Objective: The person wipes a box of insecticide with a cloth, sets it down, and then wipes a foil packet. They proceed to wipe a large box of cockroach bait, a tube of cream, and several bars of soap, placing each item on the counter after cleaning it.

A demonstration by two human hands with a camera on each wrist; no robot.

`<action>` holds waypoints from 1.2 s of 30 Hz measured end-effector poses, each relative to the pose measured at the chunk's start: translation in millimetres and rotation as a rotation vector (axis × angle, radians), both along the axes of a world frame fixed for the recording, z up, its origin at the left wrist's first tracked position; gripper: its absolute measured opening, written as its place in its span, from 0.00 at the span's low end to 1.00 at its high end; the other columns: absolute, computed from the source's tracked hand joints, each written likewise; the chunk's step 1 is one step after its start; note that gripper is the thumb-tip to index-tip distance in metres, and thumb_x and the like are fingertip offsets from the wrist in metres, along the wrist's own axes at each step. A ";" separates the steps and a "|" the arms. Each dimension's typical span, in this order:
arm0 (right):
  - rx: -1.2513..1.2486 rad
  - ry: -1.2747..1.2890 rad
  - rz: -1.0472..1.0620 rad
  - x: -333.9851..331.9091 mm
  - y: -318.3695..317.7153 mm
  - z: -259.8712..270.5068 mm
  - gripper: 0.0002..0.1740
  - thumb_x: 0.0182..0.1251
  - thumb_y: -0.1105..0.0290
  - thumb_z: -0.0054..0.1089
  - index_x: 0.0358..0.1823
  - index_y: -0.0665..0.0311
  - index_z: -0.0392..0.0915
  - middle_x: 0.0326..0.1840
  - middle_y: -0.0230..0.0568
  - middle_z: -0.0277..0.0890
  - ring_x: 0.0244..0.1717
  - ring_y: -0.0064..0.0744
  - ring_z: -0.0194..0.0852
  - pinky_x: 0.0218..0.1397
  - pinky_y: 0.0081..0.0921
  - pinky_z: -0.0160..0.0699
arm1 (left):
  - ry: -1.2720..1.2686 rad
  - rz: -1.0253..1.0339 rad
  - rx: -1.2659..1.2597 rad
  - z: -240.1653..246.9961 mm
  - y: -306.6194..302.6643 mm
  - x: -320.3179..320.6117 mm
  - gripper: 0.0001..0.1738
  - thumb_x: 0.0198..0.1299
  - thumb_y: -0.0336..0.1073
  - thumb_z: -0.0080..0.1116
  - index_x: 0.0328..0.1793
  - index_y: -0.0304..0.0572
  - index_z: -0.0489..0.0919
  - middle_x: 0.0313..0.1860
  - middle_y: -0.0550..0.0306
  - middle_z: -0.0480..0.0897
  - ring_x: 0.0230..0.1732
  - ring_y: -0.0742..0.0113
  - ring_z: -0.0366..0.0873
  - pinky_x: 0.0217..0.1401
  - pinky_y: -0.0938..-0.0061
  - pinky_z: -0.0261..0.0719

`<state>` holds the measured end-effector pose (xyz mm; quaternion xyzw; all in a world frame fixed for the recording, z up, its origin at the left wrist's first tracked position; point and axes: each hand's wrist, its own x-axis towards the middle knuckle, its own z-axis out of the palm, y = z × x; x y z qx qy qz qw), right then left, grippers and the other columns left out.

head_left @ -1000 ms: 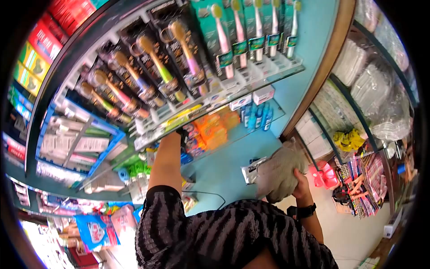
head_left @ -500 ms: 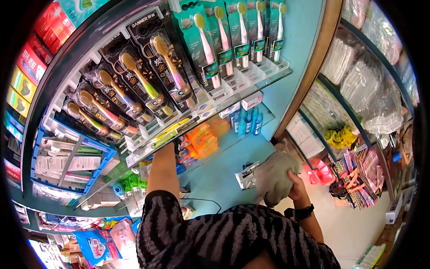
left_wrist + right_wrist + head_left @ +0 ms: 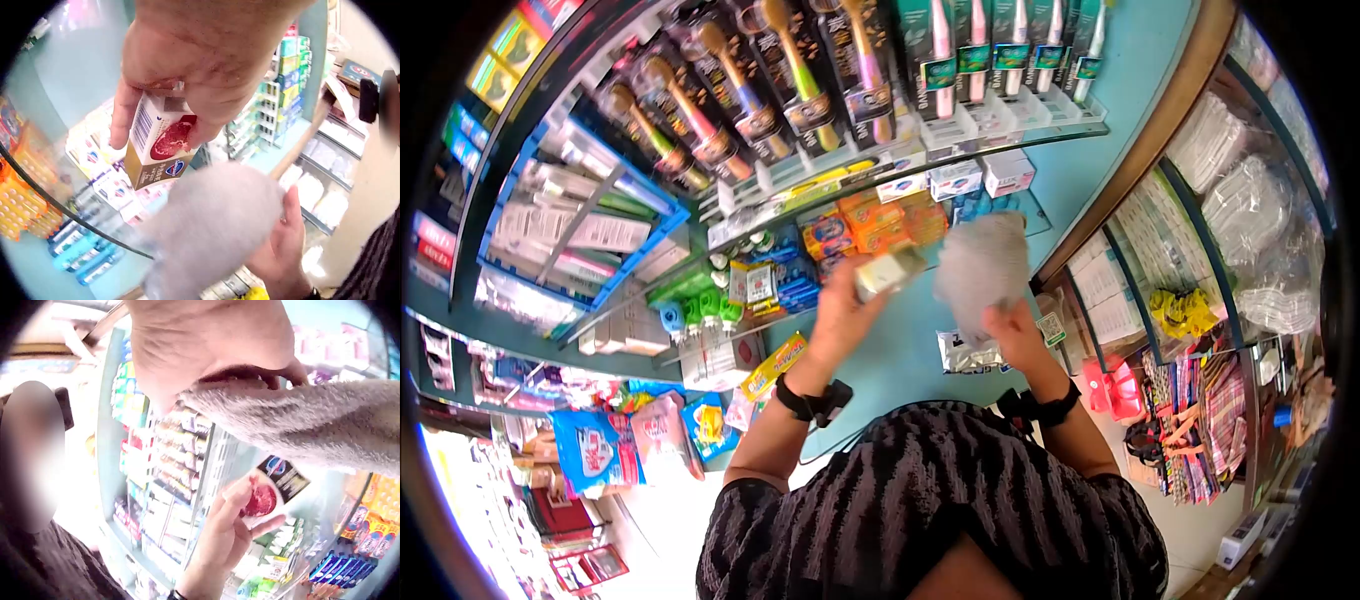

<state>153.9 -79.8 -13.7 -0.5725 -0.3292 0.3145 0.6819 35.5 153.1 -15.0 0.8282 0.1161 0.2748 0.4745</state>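
My left hand (image 3: 840, 318) grips a small carton (image 3: 887, 272) in front of the glass shelf. A red cut-fruit picture, a barcode and a gold-brown end show on that carton in the left wrist view. To its right, my right hand (image 3: 1020, 338) holds a grey fluffy cloth (image 3: 982, 270), bunched up and somewhat blurred. The cloth hangs out from under the fingers in the right wrist view. Carton and cloth are close together, with a narrow gap between them in the head view.
Packaged toothbrushes (image 3: 800, 90) stand in a rack on the glass shelf (image 3: 1020, 140) above. Below it are orange packs (image 3: 875, 222), small white boxes (image 3: 955, 180) and blue bottles. A silver packet (image 3: 968, 352) lies on the blue surface. Shelves with plastic-wrapped goods (image 3: 1250, 210) rise at right.
My left hand, earlier hidden under the shelf, has come out with the carton in its grip. The right hand has brought the cloth up and left, towards it. The head view has shifted.
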 end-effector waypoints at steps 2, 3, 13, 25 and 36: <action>-0.001 -0.491 -0.029 -10.7 32.9 7.8 0.29 0.67 0.58 0.54 0.61 0.70 0.63 0.69 0.50 0.54 0.66 0.44 0.56 0.65 0.39 0.60 | 0.023 0.018 0.200 27.5 -42.2 -7.8 0.23 0.50 0.29 0.65 0.52 0.36 0.71 0.40 0.45 0.80 0.40 0.59 0.81 0.41 0.71 0.80; -0.043 -0.774 -0.132 -18.9 48.2 16.6 0.29 0.66 0.56 0.54 0.61 0.71 0.63 0.70 0.53 0.52 0.68 0.47 0.53 0.67 0.40 0.58 | -0.004 0.021 0.283 30.9 -55.1 -11.4 0.24 0.47 0.29 0.66 0.51 0.36 0.71 0.40 0.43 0.79 0.41 0.54 0.82 0.40 0.69 0.80; -0.075 -0.098 -0.155 -17.5 65.2 6.8 0.27 0.67 0.57 0.54 0.58 0.74 0.65 0.49 0.46 0.73 0.47 0.31 0.72 0.50 0.27 0.72 | -0.059 -0.018 0.216 37.4 -65.6 -40.0 0.27 0.45 0.26 0.65 0.55 0.36 0.71 0.40 0.44 0.80 0.41 0.50 0.80 0.39 0.66 0.80; 0.276 0.737 0.008 -18.5 43.8 11.2 0.31 0.68 0.57 0.54 0.65 0.67 0.58 0.57 0.40 0.68 0.55 0.28 0.69 0.57 0.27 0.71 | -0.184 -0.123 -0.702 43.5 -63.7 -39.2 0.21 0.62 0.24 0.54 0.58 0.39 0.60 0.51 0.53 0.75 0.52 0.67 0.77 0.57 0.74 0.75; 0.202 0.163 -0.178 -22.3 43.9 11.9 0.24 0.65 0.64 0.61 0.57 0.68 0.67 0.49 0.35 0.74 0.46 0.25 0.72 0.50 0.23 0.72 | 0.003 -0.254 -0.831 38.5 -59.9 -38.4 0.25 0.60 0.29 0.57 0.62 0.38 0.62 0.48 0.58 0.76 0.48 0.72 0.75 0.51 0.77 0.73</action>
